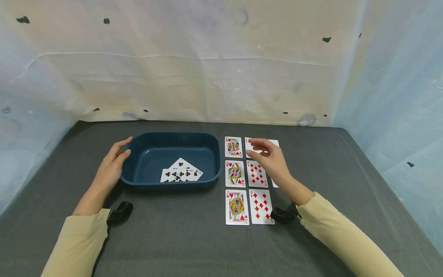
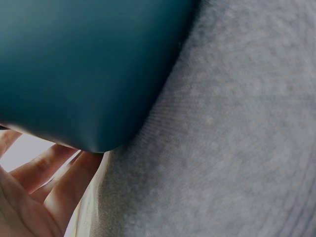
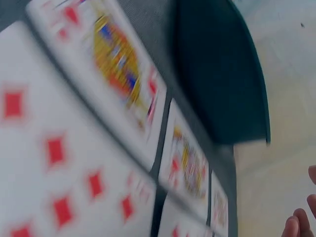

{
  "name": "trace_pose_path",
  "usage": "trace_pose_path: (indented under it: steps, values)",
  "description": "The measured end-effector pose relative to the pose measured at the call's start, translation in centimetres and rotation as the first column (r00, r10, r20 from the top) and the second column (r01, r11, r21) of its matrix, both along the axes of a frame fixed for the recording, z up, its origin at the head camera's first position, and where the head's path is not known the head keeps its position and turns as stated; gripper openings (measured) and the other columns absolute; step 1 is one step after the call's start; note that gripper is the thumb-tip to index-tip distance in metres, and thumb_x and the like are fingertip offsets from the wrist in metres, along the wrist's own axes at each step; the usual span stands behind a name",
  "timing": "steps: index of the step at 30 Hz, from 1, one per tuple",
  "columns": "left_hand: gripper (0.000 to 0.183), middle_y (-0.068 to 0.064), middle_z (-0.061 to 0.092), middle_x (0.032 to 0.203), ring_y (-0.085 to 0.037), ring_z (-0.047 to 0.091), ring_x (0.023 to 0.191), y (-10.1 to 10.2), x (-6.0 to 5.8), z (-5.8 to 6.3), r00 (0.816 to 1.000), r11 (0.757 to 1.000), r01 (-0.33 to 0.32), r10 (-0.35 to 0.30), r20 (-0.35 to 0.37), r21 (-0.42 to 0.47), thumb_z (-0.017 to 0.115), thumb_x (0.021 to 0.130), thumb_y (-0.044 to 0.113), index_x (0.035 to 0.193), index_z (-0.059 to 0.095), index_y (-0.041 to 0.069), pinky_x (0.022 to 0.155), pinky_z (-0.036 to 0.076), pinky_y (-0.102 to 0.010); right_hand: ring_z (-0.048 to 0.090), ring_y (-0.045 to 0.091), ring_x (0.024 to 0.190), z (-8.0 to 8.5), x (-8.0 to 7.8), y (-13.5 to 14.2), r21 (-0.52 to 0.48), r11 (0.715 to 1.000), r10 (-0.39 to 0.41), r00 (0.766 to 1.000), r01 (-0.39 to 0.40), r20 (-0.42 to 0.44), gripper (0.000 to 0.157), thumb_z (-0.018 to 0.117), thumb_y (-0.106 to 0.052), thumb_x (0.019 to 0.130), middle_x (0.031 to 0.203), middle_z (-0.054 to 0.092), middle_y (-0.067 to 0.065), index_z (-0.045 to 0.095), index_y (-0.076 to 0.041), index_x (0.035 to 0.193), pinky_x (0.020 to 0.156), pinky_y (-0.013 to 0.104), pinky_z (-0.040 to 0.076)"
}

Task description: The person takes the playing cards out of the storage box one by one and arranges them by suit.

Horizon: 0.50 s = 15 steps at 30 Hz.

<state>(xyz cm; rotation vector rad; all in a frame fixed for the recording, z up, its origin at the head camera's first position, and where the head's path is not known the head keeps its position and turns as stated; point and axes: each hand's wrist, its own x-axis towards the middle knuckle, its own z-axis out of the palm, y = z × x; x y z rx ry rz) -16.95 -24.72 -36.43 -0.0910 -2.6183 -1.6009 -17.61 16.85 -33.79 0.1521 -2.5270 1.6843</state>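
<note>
My left hand (image 1: 111,163) is at the left end of a dark blue plastic tub (image 1: 173,185), its fingers (image 2: 74,185) against the outer wall. In the tub lie two overlapping club playing cards (image 1: 181,173). To the right, my right hand (image 1: 271,159) hovers over rows of face-up cards, thumb and fingertips apart with nothing visible between them. It partly covers a card (image 1: 249,148) in the far row and others on the right. Beside these show the king of hearts (image 1: 233,147), queen of hearts (image 1: 235,173), jack of hearts (image 1: 237,207) and nine of diamonds (image 1: 261,206).
A diamond card (image 1: 257,174) lies in the middle row, close to the queen. Dark grey cloth (image 1: 173,238) covers the table. Pale stained sheeting (image 1: 207,77) hangs behind it, with bluish sheeting (image 1: 401,96) at the right. Each wrist wears a black camera strap (image 1: 119,212).
</note>
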Motion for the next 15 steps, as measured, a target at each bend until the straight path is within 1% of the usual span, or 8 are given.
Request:
trace_pose_path:
  steps: [3,7,12,15]
  values:
    - [0.053,-0.019,0.012,0.159,-0.05,0.02,0.138,-0.1,0.1,0.0,1.0,1.0,-0.009,0.009,0.007,-0.01,0.031,0.105,0.036,0.154,0.021,0.018,0.105,0.018,-0.07,0.055,0.025,0.11,0.3,-0.2,-1.9,-0.044,0.998,0.055,0.999,-0.055,0.0,0.038,0.069,-0.013,0.088,0.125,0.058,0.018,0.06,-0.003,0.124,0.093,0.034,0.043]
    - [0.053,-0.02,0.013,0.159,-0.05,0.022,0.137,-0.1,0.1,0.0,1.0,1.0,-0.017,0.018,0.009,-0.018,0.031,0.105,0.036,0.154,0.022,0.018,0.105,0.019,-0.07,0.056,0.024,0.109,0.8,-0.5,-4.5,-0.074,0.99,0.124,0.992,-0.124,-0.01,0.039,0.07,-0.012,0.087,0.124,0.06,0.016,0.061,-0.003,0.124,0.093,0.033,0.045]
    - [0.053,-0.023,0.016,0.157,-0.05,0.023,0.137,0.0,0.0,0.0,0.999,0.999,-0.028,0.029,0.022,-0.028,0.031,0.105,0.038,0.154,0.021,0.02,0.104,0.02,-0.07,0.057,0.024,0.107,1.3,-0.8,-7.5,-0.079,0.978,0.192,0.981,-0.192,-0.017,0.038,0.07,-0.012,0.087,0.122,0.061,0.015,0.062,-0.004,0.123,0.09,0.032,0.046]
    - [0.053,-0.024,0.018,0.156,-0.05,0.023,0.137,0.1,-0.2,0.1,0.999,0.999,-0.034,0.035,0.031,-0.033,0.031,0.105,0.038,0.154,0.021,0.021,0.104,0.02,-0.07,0.057,0.025,0.109,1.4,-1.0,-8.9,-0.075,0.968,0.241,0.97,-0.24,0.005,0.037,0.07,-0.014,0.087,0.122,0.061,0.014,0.063,-0.006,0.122,0.09,0.031,0.046]
